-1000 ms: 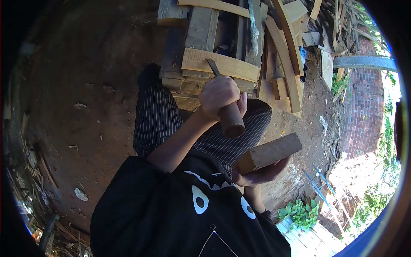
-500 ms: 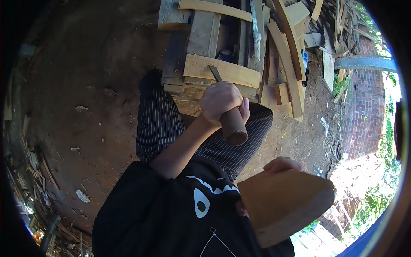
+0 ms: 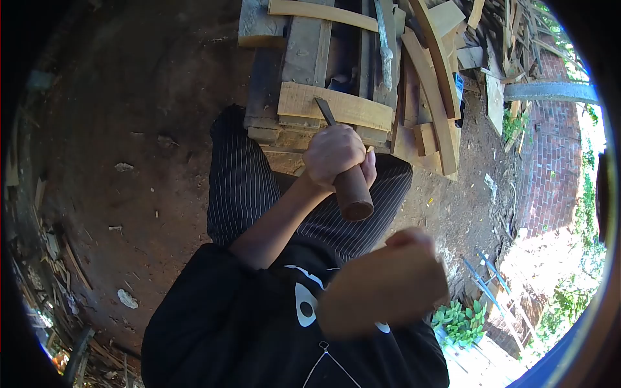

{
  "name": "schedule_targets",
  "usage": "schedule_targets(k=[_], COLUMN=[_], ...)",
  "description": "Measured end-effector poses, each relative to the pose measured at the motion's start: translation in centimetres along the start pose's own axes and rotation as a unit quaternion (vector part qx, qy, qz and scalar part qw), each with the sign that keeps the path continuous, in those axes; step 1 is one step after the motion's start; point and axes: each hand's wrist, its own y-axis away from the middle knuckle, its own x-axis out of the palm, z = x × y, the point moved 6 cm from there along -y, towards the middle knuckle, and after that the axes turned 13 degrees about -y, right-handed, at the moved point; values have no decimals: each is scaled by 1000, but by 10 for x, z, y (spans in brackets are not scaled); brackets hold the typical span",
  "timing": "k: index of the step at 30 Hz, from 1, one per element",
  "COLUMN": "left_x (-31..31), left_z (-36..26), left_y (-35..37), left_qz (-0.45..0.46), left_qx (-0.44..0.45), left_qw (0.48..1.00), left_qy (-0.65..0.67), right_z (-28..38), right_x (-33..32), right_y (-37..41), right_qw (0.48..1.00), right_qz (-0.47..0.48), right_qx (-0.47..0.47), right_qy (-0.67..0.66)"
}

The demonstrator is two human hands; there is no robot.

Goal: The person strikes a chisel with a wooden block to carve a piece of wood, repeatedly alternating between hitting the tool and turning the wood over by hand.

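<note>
My left hand [image 3: 335,154] is wrapped round the brown handle of a chisel [image 3: 355,198]. The blade slants up and away, its tip resting on a curved pale wooden board [image 3: 299,101] that lies across the near end of a wooden bench [image 3: 304,53]. Nearer to me, my right hand [image 3: 414,240] grips a wooden mallet [image 3: 383,292], smeared by motion. The big block-shaped head hangs in front of my shirt, below and apart from the handle's butt end. The head hides the mallet's handle and most of my right fingers.
Another curved strip [image 3: 323,13] crosses the bench farther off, beside a long metal bar [image 3: 384,52]. Several curved wooden pieces [image 3: 432,103] are stacked to the bench's right. Scrap wood [image 3: 71,265] lies along the dirt floor's left edge; a brick wall [image 3: 550,149] stands right.
The mallet and my right hand have swung left, and the mallet head has come slightly up. My left hand and the chisel have hardly moved.
</note>
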Motion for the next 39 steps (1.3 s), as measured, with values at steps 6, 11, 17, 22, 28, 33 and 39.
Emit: schedule_targets(k=[6,11,17,22,28,33,39], left_x=[-1,-1,0,-2,7,6,5], left_z=[2,-4,-5,-7,-15,-16,-13], left_y=[-6,-8,-3,3,12,14,13], left_qz=[-13,-16,13,21,77,63,46], left_qx=[11,18,40,50,38,57,36], left_qw=[1000,999,998,997,996,996,998], left_qy=[4,24,44,49,2,-3,4], right_z=[2,6,13,18,7,11,15], right_x=[6,15,8,2,3,-7,-5], right_y=[-12,-37,-26,-34,-27,-9,-16], right_qw=[997,997,995,993,999,992,996], right_qz=[-3,-11,2,-12,-7,-81,3], right_qx=[-73,-73,-98,-120,-36,-97,-71], right_qy=[6,28,-7,10,21,1,47])
